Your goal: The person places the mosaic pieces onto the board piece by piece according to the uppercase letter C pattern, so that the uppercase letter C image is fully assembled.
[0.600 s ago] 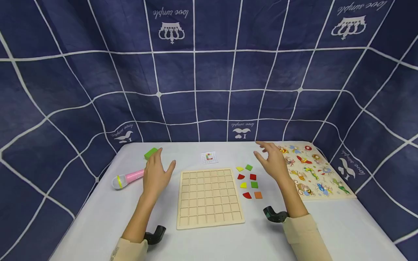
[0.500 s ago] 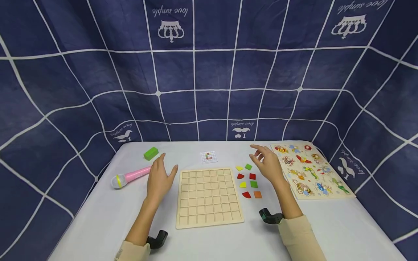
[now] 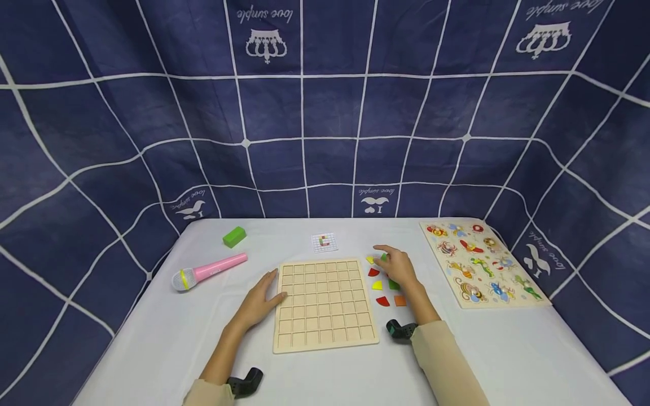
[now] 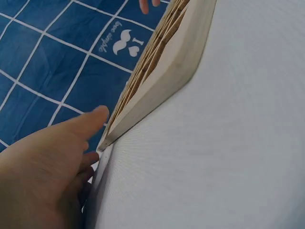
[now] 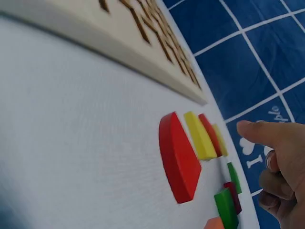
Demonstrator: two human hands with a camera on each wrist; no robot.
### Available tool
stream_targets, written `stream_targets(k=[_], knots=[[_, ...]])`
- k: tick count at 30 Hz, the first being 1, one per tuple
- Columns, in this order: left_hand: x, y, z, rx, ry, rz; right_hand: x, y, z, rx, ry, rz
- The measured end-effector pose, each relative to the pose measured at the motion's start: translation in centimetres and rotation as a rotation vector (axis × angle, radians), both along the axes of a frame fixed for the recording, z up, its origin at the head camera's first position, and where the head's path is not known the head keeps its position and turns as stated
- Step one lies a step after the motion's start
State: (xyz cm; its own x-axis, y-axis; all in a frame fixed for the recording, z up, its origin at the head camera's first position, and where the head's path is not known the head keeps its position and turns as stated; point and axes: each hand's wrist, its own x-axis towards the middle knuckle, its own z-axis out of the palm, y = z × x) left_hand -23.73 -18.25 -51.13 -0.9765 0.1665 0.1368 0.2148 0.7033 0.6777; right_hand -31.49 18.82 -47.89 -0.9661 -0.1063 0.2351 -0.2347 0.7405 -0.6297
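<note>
My left hand (image 3: 258, 301) is at the left edge of the wooden grid board (image 3: 325, 303), its thumb reaching over the rim and its fingers relaxed. Over the far end of the coloured pieces hovers my right hand (image 3: 400, 268), index finger and thumb apart, holding nothing. Below it the far green square (image 3: 384, 257) is partly covered, and the red square (image 5: 233, 197) shows only in the right wrist view. Close by lie a yellow piece (image 3: 377, 285), a red quarter-circle (image 3: 382, 301), a nearer green square (image 3: 394, 285) and an orange square (image 3: 400, 300).
Behind the board lies a small pattern card (image 3: 324, 242). A pink toy microphone (image 3: 213, 269) and a green block (image 3: 234, 237) are at the left. An insect puzzle board (image 3: 479, 265) lies at the right, and a blue checked curtain (image 3: 330, 113) hangs behind the table.
My left hand has come down and towards me to the board's left edge, uncovering the microphone. My right hand has moved left and lower, from beside the puzzle board to over the coloured pieces.
</note>
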Motion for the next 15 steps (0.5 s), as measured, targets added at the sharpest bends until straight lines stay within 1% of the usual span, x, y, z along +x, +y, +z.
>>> stream_targets(k=[2,5,7,10,15], knots=[[0.0,-0.2,-0.3,-0.018,0.027,-0.027,-0.4,0.0,-0.3,0.021,-0.044,-0.006],[0.0,-0.3,-0.6,-0.043,0.065,-0.048,-0.8,0.0,-0.6,0.069,-0.081,-0.004],[0.1,-0.4,-0.6,-0.054,0.068,-0.047,-1.1,0.0,-0.7,0.105,-0.092,-0.005],[0.1,-0.4,-0.7,-0.065,0.055,-0.031,-1.2,-0.1,-0.8,0.142,-0.103,-0.009],[0.1,-0.4,-0.8,-0.071,0.06,-0.028,-1.2,-0.3,-1.0,0.139,-0.101,-0.002]])
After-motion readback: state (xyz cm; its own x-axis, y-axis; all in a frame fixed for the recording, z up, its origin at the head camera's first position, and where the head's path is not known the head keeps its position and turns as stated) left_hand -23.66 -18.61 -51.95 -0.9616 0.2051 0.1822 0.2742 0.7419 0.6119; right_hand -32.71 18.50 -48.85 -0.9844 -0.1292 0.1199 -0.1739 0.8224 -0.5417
